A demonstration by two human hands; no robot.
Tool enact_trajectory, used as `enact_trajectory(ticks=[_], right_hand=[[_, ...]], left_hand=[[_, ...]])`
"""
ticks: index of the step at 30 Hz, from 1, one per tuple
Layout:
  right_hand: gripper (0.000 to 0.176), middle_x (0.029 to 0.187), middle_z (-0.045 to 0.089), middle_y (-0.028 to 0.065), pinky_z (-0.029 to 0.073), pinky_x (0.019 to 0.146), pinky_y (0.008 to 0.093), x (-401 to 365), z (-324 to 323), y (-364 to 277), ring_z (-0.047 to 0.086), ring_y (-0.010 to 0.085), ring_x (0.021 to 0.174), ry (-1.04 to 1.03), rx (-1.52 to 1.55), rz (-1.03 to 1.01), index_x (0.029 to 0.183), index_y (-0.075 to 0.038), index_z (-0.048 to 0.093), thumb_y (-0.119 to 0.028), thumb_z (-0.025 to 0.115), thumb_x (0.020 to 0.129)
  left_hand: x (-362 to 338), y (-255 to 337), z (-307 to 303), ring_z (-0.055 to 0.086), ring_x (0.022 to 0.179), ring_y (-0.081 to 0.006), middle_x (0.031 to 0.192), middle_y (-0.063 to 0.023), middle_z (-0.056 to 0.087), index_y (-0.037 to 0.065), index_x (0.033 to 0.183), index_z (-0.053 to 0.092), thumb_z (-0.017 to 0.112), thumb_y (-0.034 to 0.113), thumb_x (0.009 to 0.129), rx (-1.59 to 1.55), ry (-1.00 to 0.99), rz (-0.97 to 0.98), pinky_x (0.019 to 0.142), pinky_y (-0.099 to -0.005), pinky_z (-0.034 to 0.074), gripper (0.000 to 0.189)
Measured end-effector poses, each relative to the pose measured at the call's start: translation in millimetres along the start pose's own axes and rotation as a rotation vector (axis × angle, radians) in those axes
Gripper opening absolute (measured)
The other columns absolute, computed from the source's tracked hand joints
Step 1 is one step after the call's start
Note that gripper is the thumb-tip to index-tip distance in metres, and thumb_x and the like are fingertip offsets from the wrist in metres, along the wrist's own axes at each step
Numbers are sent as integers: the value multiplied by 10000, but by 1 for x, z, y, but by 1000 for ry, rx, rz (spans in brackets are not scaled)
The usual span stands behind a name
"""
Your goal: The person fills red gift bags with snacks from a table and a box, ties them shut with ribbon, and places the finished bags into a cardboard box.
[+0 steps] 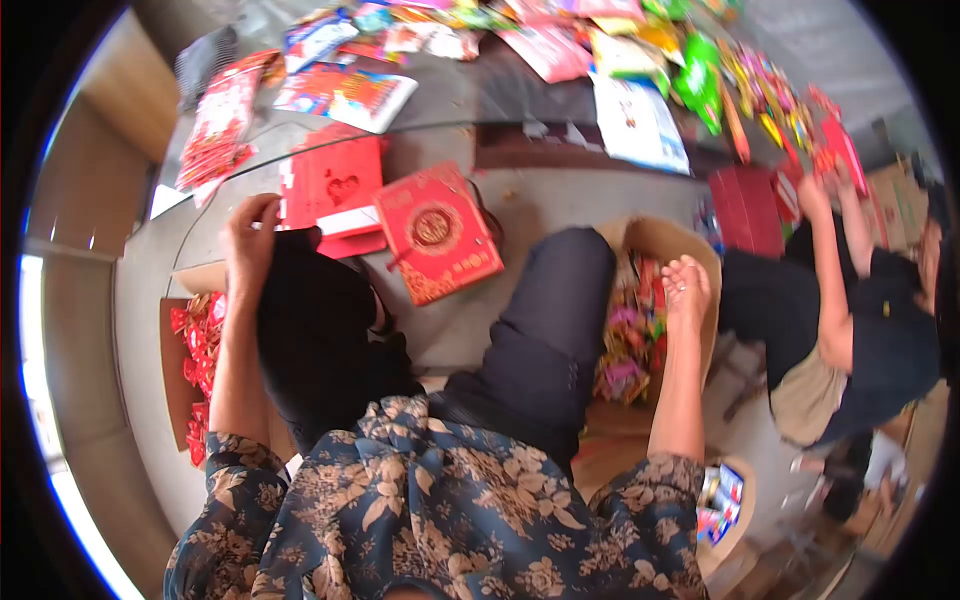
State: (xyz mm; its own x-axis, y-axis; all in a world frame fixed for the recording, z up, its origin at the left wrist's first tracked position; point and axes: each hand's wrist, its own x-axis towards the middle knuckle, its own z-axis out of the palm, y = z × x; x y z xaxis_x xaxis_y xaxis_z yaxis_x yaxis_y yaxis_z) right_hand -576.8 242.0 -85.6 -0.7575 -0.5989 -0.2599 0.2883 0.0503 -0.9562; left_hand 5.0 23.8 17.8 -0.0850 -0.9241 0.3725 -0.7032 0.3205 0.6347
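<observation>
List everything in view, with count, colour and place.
table: one, dark grey, top
snack packets: many, mixed, on table
red packets: pile, table's left
emblem box: one, red and gold, centre
heart box: one, red, beside it
maroon box: one, near co-worker
cartons: brown, beside both legs
wrapped sweets: many, left red, right mixed
tan container: one, lower right, holding packets
co-worker: one, dark clothes, right
legs: two, dark trousers
shirt: one, floral
left hand, right hand: bare, above cartons
</observation>
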Motion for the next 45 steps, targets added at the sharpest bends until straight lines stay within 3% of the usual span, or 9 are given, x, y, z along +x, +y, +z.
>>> enact_trajectory(ticks=[3, 8, 11, 17, 24, 30, 36, 39, 45], right_hand=[[295, 977, 656, 86, 532, 674, 330, -7, -79, 75, 660, 191, 858, 169, -132, 260, 1062, -88, 595, -321, 635, 886], [514, 1123, 623, 93, 537, 730, 395, -7, -124, 176, 630, 238, 1010, 99, -277, 635, 1308, -113, 478, -367, 630, 888], [554, 1052, 622, 65, 529, 689, 401, -1, -130, 228, 627, 216, 954, 251, 26, 682, 1361, -138, 458, -350, 640, 882], [464, 1196, 480, 113, 465, 819, 493, 41, -163, 267, 504, 269, 1035, 548, 11, 325, 1135, -71, 494, -359, 702, 836], [724, 1326, 424, 108, 456, 826, 538, 55, -149, 231, 431, 333, 1192, 567, 133, 456, 1348, -209, 366, -441, 748, 778], [830, 1307, 447, 135, 480, 775, 581, 60, -124, 199, 486, 390, 1140, 312, 109, 543, 1384, -218, 343, -533, 751, 732], [1046, 1411, 350, 126, 458, 762, 630, 95, -127, 194, 441, 381, 1200, 436, 94, 716, 1431, -255, 250, -514, 849, 613], [961, 1288, 450, 136, 453, 719, 657, 105, -115, 199, 501, 402, 1088, 581, 41, 629, 1355, -227, 400, -554, 851, 572], [708, 1139, 576, 112, 490, 742, 536, 143, -115, 223, 566, 340, 985, 430, -44, 603, 1242, -186, 522, -373, 848, 642]], left_hand=[[5, 0, 4, 664, 701, -130, 830, -84, 674, 14, 966, 676, 625, 88, 875, -28, -37, -48, 653, -254, 509, 128], [8, 4, 8, 635, 741, -127, 868, -82, 654, -31, 989, 654, 591, 86, 909, -44, -128, 1, 659, -250, 516, 155], [10, -7, 9, 627, 748, -124, 874, -82, 649, -39, 989, 647, 580, 77, 916, -49, -147, 0, 668, -249, 519, 152], [6, -6, 9, 631, 715, -124, 837, -70, 653, -33, 991, 649, 585, 86, 917, 11, -161, -72, 665, -240, 511, 154], [11, -18, 9, 617, 690, -109, 818, -55, 652, -16, 1002, 656, 587, 120, 925, 36, -192, -94, 647, -229, 494, 171], [12, -18, 13, 611, 684, -108, 830, -64, 648, -27, 996, 654, 589, 119, 923, 32, -226, -74, 637, -234, 498, 176], [10, -26, 8, 614, 683, -104, 825, -67, 650, -26, 991, 660, 591, 112, 918, 122, -230, -70, 621, -232, 502, 171], [10, -27, 7, 610, 671, -99, 815, -60, 647, -27, 981, 662, 593, 104, 914, 110, -231, -58, 614, -227, 500, 162], [8, -13, 12, 597, 664, -85, 806, -47, 641, -13, 963, 665, 592, 84, 907, 160, -240, -89, 597, -224, 495, 134]])
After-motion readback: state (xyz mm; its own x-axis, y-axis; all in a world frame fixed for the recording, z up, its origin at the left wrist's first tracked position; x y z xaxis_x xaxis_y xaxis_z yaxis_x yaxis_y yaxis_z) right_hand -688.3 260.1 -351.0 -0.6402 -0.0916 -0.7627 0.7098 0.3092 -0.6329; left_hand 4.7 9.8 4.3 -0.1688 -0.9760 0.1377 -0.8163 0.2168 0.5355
